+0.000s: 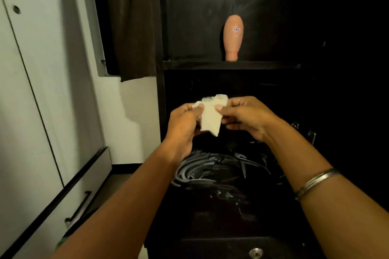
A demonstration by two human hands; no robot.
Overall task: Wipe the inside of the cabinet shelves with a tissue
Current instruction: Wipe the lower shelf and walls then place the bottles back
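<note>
Tissue (211, 116) is pinched between left hand (185, 123) and right hand (244, 116), held mid-air in front of the dark cabinet (273, 27), probably being refolded. Next, the shelf (210, 65) at 12 o'clock likely gets wiped around the orange bottle (233, 35).

Worn on the head, looking forward and tilted down into an open dark cabinet (231, 65) from close range. Wide-angle, with edges bowed: white wardrobe doors (31, 90) curving along the left, a dark curtain (130, 23) up top. Both forearms entering from the bottom corners, left hand (183, 124) and right hand (246, 115) meeting near centre frame, close to the lens. Only one view, nothing shared.
</note>
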